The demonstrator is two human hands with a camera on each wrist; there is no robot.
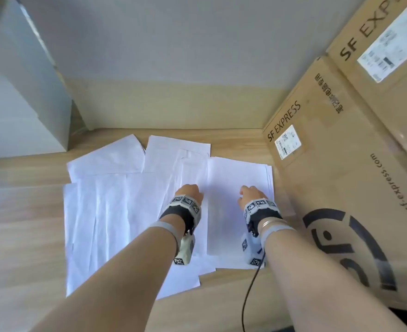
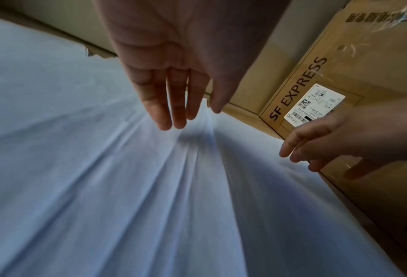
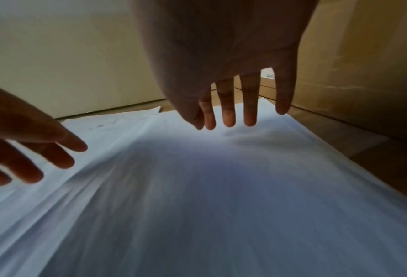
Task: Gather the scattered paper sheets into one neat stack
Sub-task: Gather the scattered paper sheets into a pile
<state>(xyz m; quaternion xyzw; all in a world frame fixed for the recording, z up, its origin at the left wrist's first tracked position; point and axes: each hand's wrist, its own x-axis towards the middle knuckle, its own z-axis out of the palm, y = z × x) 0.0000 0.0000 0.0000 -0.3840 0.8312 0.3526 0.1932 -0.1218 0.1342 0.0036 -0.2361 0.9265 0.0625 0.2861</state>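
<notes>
Several white paper sheets (image 1: 116, 207) lie fanned and overlapping on the wooden table, the right-hand pile (image 1: 236, 188) reaching the big carton. My left hand (image 1: 191, 192) hovers over the middle of the spread, fingers straight and pointing down just above the paper (image 2: 102, 187). My right hand (image 1: 250, 194) hangs over the right-hand pile, fingers straight and slightly apart, just above the sheet (image 3: 221, 196). In the left wrist view the left hand's fingers (image 2: 171, 105) hold nothing; in the right wrist view the right hand's fingers (image 3: 228, 108) hold nothing either.
A large brown SF Express carton (image 1: 341, 188) stands against the papers' right edge, with a second carton (image 1: 389, 56) behind it. A pale grey box (image 1: 25, 97) stands at the back left. A black cable (image 1: 250, 291) trails from my right wrist. The wall closes the table's far side.
</notes>
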